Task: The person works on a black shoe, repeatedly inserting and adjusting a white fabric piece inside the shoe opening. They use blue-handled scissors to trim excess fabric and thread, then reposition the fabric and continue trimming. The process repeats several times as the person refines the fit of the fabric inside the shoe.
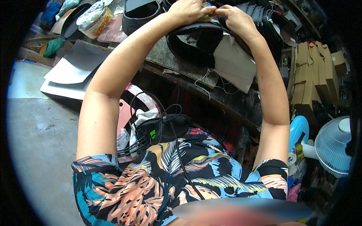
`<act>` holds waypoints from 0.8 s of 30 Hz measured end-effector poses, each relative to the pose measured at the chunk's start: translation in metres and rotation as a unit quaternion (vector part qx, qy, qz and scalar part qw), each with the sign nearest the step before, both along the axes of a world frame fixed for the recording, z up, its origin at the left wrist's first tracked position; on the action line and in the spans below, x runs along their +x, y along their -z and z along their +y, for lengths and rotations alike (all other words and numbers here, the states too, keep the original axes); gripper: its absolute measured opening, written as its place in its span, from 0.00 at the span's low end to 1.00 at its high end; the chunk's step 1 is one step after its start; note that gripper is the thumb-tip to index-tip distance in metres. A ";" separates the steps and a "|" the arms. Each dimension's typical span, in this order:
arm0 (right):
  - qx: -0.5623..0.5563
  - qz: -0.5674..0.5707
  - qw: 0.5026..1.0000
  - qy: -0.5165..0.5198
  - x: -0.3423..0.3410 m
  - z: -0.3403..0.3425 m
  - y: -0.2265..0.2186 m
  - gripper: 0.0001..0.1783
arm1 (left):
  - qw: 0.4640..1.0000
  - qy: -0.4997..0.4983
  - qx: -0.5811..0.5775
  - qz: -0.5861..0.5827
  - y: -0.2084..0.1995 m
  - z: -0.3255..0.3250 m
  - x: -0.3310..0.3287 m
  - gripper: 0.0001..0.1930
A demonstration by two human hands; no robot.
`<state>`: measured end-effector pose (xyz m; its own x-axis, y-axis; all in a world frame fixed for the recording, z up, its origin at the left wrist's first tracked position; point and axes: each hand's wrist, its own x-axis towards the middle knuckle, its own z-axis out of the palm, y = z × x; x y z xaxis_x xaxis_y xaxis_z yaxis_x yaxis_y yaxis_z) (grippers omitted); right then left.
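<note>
Both my arms reach out to the top edge of the head view, over the workbench (162, 56). My left hand (190, 12) is closed, its fingers meeting those of my right hand (235, 22). The right thumb and forefinger are pinched together. Between the hands shows a small bit of yellow and blue, too small and cut off to name. Just below them lies a black curved piece (192, 47) resembling a strap or belt, beside a beige sheet (235, 64). More black strap-like pieces (260, 17) are bunched right of my right hand.
A black open container (140, 19) and a printed tub (97, 23) stand at the far left. White sheets (73, 69) hang over the bench edge. Loose white thread (203, 84) dangles in front. Stacked cardboard boxes (307, 79) and a blue fan (333, 145) stand on the right.
</note>
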<state>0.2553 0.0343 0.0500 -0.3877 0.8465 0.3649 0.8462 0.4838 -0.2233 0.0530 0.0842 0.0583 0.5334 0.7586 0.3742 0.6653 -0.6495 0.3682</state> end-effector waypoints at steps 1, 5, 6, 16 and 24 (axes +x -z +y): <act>-0.006 0.028 0.999 -0.020 0.001 -0.004 -0.006 0.16 | 0.976 0.110 0.114 0.149 0.001 0.002 -0.005 0.19; -0.030 0.178 0.984 0.018 0.004 -0.020 -0.028 0.15 | 0.945 0.145 0.227 0.187 -0.002 0.000 -0.011 0.11; 0.046 0.173 0.984 -0.002 0.006 -0.025 -0.033 0.15 | 0.976 0.069 0.161 0.129 -0.004 -0.006 -0.011 0.11; 0.043 0.388 0.913 -0.117 -0.001 -0.142 0.008 0.15 | 0.971 0.228 0.044 0.055 -0.009 -0.124 -0.029 0.11; -0.092 0.361 0.928 0.024 -0.013 -0.158 0.092 0.22 | 0.977 0.060 -0.145 0.144 0.059 -0.126 0.002 0.30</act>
<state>0.2428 -0.1237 -0.0422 -0.0595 0.9298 0.3633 0.4640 0.3480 -0.8146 0.0555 -0.0422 -0.0002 0.6768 0.7357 -0.0261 0.6939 -0.6256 0.3567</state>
